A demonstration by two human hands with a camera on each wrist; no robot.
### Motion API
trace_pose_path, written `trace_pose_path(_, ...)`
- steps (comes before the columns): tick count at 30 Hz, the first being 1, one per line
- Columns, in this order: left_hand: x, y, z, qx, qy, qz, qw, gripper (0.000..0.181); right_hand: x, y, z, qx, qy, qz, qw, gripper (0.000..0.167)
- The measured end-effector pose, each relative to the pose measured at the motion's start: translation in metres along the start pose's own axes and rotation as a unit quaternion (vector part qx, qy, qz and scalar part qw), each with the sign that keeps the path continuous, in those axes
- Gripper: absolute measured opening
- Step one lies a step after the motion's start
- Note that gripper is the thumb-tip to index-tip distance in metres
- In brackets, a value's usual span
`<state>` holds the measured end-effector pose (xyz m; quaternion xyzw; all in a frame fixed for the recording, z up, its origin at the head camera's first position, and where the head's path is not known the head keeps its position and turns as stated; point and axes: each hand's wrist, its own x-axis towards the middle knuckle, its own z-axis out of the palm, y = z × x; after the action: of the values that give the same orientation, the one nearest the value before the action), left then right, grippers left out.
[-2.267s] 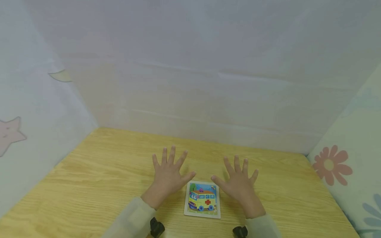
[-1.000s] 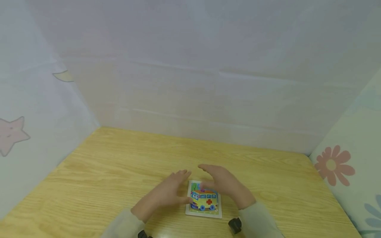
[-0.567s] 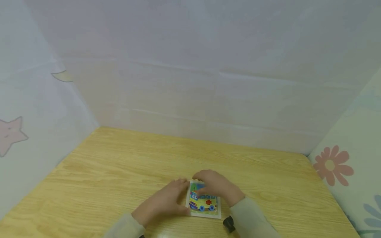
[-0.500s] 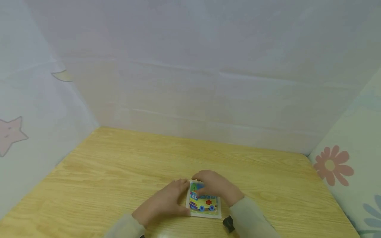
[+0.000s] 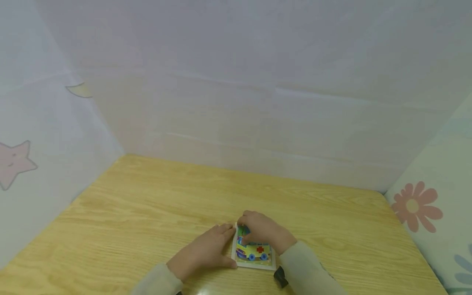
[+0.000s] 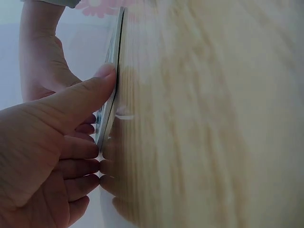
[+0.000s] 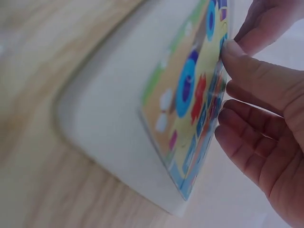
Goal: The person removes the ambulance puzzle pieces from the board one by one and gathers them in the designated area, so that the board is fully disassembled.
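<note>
A small square picture board [image 5: 256,264] with a white rim and a yellow cartoon ambulance lies flat on the table. My left hand [image 5: 204,250] rests along its left side, thumb near the lower left corner and fingertips by the upper left one. In the left wrist view, its thumb [image 6: 90,92] touches the board's edge. Over the upper part of the picture [image 7: 190,90] my right hand [image 5: 263,230] is bent, thumb and fingertips apart at the picture's surface. It hides the ambulance's roof and the upper right of the picture.
The wood-grain table [image 5: 155,196] spreads around the board. Pale cloth walls stand at the back and both sides, with a pink star [image 5: 14,162] at left and a red flower [image 5: 416,205] at right.
Both hands came inward from spread positions above the table to the board. Lately the right hand has lowered slightly onto the picture's upper left, while the left hand has barely shifted.
</note>
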<state>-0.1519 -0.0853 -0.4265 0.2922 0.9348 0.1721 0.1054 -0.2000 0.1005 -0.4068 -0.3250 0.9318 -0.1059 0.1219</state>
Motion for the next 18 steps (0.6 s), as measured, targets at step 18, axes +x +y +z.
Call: trace_pose_path(18,-0.0004,-0.0007,-0.0028,0.014,-0.011,-0.002,0.9998,0.092,-0.0001,-0.0061,0.0029,0.014,0.002,0.014,0.9998,0.035)
